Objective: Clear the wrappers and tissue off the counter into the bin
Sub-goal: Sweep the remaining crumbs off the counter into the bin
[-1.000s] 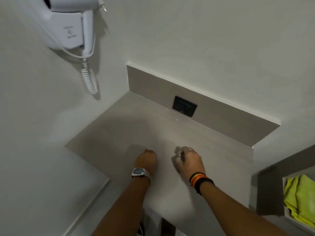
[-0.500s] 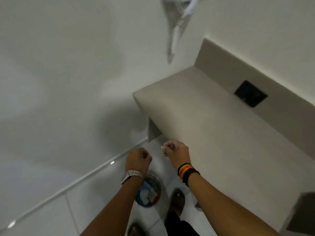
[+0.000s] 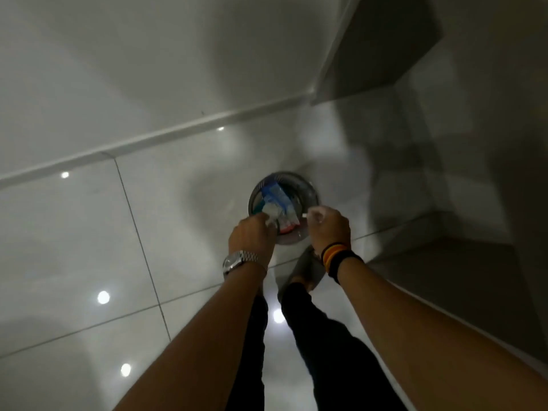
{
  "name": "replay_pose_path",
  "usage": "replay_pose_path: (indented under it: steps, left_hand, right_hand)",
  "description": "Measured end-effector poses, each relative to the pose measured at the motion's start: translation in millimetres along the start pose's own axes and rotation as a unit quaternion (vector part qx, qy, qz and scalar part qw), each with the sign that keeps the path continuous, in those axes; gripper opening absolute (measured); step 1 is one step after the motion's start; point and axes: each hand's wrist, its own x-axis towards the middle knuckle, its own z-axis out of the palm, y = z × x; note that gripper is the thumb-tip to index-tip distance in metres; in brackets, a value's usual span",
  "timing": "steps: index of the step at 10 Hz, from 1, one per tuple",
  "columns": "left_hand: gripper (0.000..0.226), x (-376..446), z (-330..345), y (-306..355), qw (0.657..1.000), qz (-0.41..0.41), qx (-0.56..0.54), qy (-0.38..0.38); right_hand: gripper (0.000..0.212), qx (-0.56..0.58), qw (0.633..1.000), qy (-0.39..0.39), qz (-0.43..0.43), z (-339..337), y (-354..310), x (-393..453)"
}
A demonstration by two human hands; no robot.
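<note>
A round metal bin [image 3: 312, 188] stands on the tiled floor below me, holding blue-and-white wrappers [image 3: 277, 197] and something red. My left hand [image 3: 252, 237], with a silver watch on its wrist, hovers over the bin's near-left rim, its fingers closed on a white tissue scrap [image 3: 270, 218]. My right hand [image 3: 329, 229], with dark and orange bands on the wrist, is over the near-right rim and pinches a small white scrap [image 3: 305, 215]. The counter [image 3: 462, 271] is at the right, in shadow.
Glossy white floor tiles [image 3: 89, 232] spread to the left, with a skirting line and wall beyond. My foot in a sandal [image 3: 308, 269] and dark trouser legs are just behind the bin. The counter's side panel [image 3: 385, 48] rises at the upper right.
Both hands left the counter top and dropped down and left to the bin. My view swung from the counter and wall down to the floor.
</note>
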Motion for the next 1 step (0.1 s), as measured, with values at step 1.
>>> replay_pose_path:
  steps: [1]
  left_hand:
    - [0.029,11.8,25.4,-17.7,0.999,0.037,0.030,0.024]
  right_hand:
    - [0.030,-0.037,0.999,-0.007,-0.031,22.2,11.9,5.5]
